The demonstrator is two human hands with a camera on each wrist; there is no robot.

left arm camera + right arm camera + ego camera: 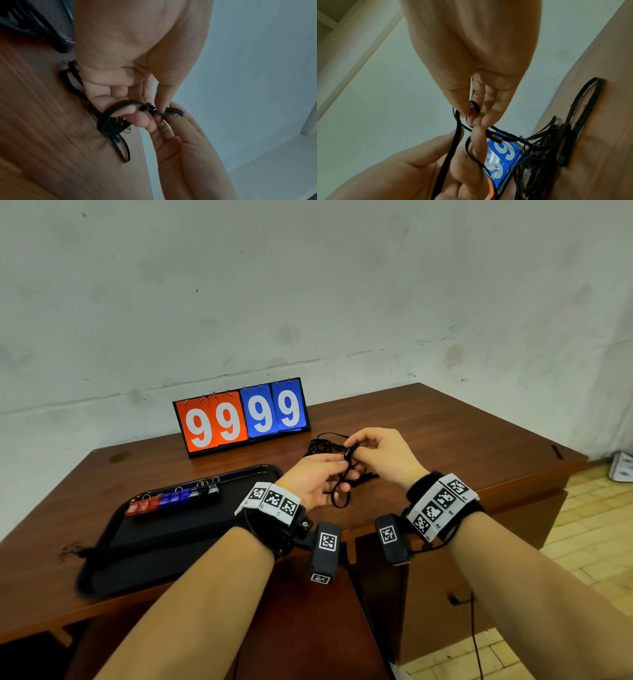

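I hold a black cord [348,462] between both hands above the brown table [462,440]. My left hand [337,466] pinches it from the left, and a loop [340,498] of it hangs below the fingers. Meeting it from the right, my right hand [353,447] pinches the same cord. In the left wrist view my left hand [159,106] pinches the cord [120,106] at a small clasp, with the loop round a finger. In the right wrist view my right hand [471,116] pinches the cord [458,135]. A tangle of more black cords [323,446] lies on the table behind the hands.
A flip scoreboard [241,416] reading 99 in orange and 99 in blue stands at the back of the table. A black tray [113,529] at the left holds a row of red, blue and black tags [174,499] with metal rings. The table's right edge drops to a tiled floor.
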